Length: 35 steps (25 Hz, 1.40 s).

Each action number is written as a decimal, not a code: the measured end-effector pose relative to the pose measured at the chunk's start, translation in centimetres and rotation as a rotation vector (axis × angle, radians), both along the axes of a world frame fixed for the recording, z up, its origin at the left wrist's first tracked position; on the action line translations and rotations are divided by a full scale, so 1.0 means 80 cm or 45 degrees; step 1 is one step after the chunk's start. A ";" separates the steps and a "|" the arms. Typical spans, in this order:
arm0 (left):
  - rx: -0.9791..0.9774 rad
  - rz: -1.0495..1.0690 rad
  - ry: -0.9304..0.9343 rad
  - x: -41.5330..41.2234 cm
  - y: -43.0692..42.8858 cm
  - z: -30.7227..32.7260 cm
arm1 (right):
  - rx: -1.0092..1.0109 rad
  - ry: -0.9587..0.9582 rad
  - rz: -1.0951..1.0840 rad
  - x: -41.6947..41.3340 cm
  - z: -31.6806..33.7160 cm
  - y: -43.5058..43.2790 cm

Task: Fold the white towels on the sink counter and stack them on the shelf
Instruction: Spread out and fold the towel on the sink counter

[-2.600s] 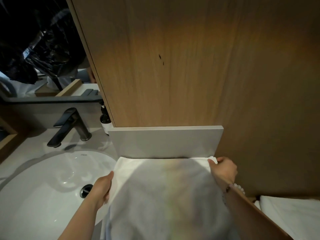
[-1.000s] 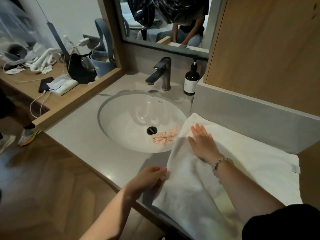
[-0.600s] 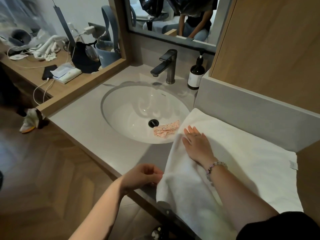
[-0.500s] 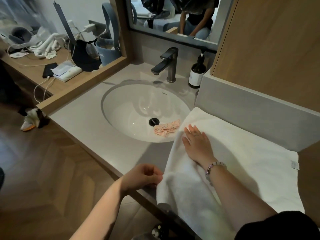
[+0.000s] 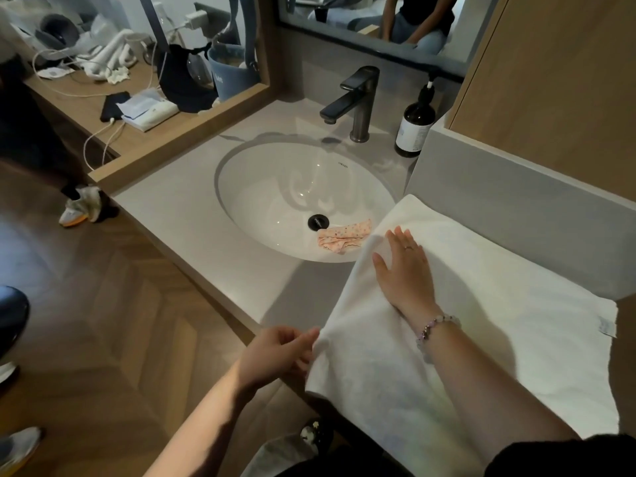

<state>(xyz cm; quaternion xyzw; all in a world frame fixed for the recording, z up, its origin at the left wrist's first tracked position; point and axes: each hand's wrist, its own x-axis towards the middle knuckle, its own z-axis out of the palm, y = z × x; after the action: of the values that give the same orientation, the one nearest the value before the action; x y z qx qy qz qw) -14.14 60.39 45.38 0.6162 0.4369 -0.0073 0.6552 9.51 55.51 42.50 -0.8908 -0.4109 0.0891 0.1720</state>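
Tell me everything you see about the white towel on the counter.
The white towel is soft terry-looking cloth, spread flat on the grey counter beside the sink, its near part hanging over the front edge. A tag sits on its right edge. The right hand presses flat on it; the left hand pinches its left edge.

Towel (image 5: 499,339) spread on counter (image 5: 192,215), right of basin (image 5: 275,180), near end hanging over the counter front. Panel (image 5: 516,208) directly behind towel. In basin: small cloth (image 5: 344,237) just right of drain (image 5: 318,222). Faucet (image 5: 354,101) behind basin; bottle (image 5: 414,129) to its right, against panel. Right hand (image 5: 402,270) flat on towel's left part; left hand (image 5: 278,352) pinches its near-left edge.
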 end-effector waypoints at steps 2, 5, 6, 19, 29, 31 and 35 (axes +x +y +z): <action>0.036 -0.188 0.119 -0.008 -0.002 0.001 | 0.010 -0.030 0.001 -0.025 0.005 -0.002; 0.087 -0.242 0.164 -0.014 -0.002 -0.005 | -0.160 0.003 0.056 -0.049 -0.001 -0.003; 0.076 -0.236 0.161 -0.016 -0.002 -0.006 | -0.182 -0.001 0.061 -0.049 -0.003 -0.004; 0.118 -0.367 0.156 -0.016 0.008 0.000 | 0.164 0.418 -0.043 -0.027 0.014 -0.006; 1.059 -0.569 -0.009 0.156 -0.033 0.030 | 0.317 0.258 -1.552 0.026 0.034 -0.250; 1.154 -0.756 -0.118 0.187 -0.060 0.022 | 0.250 0.501 -1.483 0.027 0.033 -0.279; 1.283 -1.158 -0.165 0.249 -0.102 0.008 | 0.410 0.747 -1.326 0.029 0.045 -0.314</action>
<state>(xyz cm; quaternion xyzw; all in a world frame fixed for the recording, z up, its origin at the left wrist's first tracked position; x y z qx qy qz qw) 5.78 52.25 46.02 0.9677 0.0444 -0.0407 0.2447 11.86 30.39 46.10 -0.8757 0.1339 0.1715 0.4311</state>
